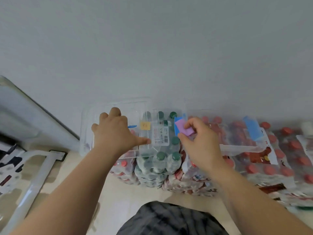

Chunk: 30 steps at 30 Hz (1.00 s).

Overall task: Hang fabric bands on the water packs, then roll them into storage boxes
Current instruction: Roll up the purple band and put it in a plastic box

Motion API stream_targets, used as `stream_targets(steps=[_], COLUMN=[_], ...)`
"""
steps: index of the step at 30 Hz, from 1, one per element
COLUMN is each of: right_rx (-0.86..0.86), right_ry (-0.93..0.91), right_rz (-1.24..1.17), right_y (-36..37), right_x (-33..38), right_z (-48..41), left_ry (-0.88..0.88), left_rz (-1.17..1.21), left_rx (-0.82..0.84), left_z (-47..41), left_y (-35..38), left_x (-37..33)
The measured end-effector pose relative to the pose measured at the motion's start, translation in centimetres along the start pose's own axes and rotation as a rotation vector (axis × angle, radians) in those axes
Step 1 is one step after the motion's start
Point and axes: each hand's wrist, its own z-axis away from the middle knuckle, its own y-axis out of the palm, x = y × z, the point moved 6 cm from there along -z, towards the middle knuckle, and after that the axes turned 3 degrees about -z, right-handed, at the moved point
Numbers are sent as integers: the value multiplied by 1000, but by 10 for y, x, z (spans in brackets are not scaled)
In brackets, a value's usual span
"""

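Note:
My left hand (115, 131) rests spread on a clear plastic storage box (88, 133) that sits on top of the water packs by the wall. A yellow piece (145, 125) and a blue piece (132, 126) show inside it. My right hand (198, 141) pinches a pink fabric band (183, 128), with a blue band (177, 123) just behind it, over a pack of green-capped bottles (160, 160). Red-capped packs (264, 168) lie to the right. A second clear box (240, 147) on them holds a blue band (253, 128).
A plain grey wall stands right behind the packs. A white metal frame (39, 172) and a grey slanted panel (25, 116) fill the left side. Pale floor (118, 200) lies between me and the packs. My dark-clothed knee (169, 219) is at the bottom.

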Motion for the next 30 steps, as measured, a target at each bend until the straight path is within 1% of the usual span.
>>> stream_targets(steps=[4, 6, 9, 14, 19, 22, 25, 27, 30], right_rx=[-82, -106, -115, -95, -83, -59, -22, 0, 57], right_ry=[14, 56, 111, 116, 102, 67, 56, 65, 50], right_rz=[27, 42, 85, 135, 153, 160, 144, 109, 109], right_y=[-3, -6, -12, -19, -25, -37, -51, -61, -72], right_x=[0, -1, -7, -17, -25, -30, -39, -49, -68], right_z=[5, 6, 8, 9, 2, -8, -20, -28, -39], left_ry=[103, 143, 199, 283, 302, 262, 235, 238, 252], left_rz=[-5, 8, 15, -17, 66, 75, 98, 161, 366], left_rx=[93, 123, 145, 187, 233, 250, 214, 113, -49], left_z=[-16, -24, -35, -42, -34, -32, -28, -26, -23], left_y=[33, 46, 59, 81, 95, 97, 86, 67, 31], left_x=[-16, -28, -49, -78, -96, -96, -94, -99, -112])
